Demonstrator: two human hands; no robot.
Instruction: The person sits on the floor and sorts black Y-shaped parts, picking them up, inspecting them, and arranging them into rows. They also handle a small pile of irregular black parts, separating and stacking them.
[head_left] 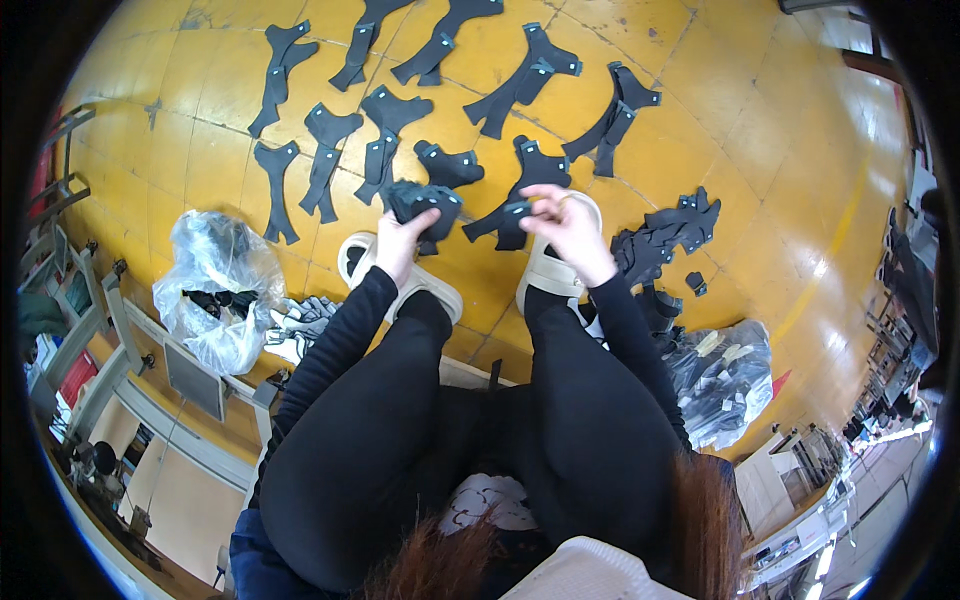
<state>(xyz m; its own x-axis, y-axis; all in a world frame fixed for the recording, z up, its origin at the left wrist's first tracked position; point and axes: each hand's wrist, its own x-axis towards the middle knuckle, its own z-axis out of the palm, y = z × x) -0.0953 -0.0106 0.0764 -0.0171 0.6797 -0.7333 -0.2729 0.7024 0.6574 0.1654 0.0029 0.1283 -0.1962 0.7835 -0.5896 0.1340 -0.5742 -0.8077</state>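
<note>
Over yellow tiles [745,130], the left hand [402,243] clamps a dark bundle [428,203]; the right hand [570,228] pinches a dark piece [513,212].

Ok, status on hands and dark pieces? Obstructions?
Left hand gripping dark bundle. Right hand at small dark piece, grip unclear. More pieces spread ahead; plastic bags wide of both hands.
</note>
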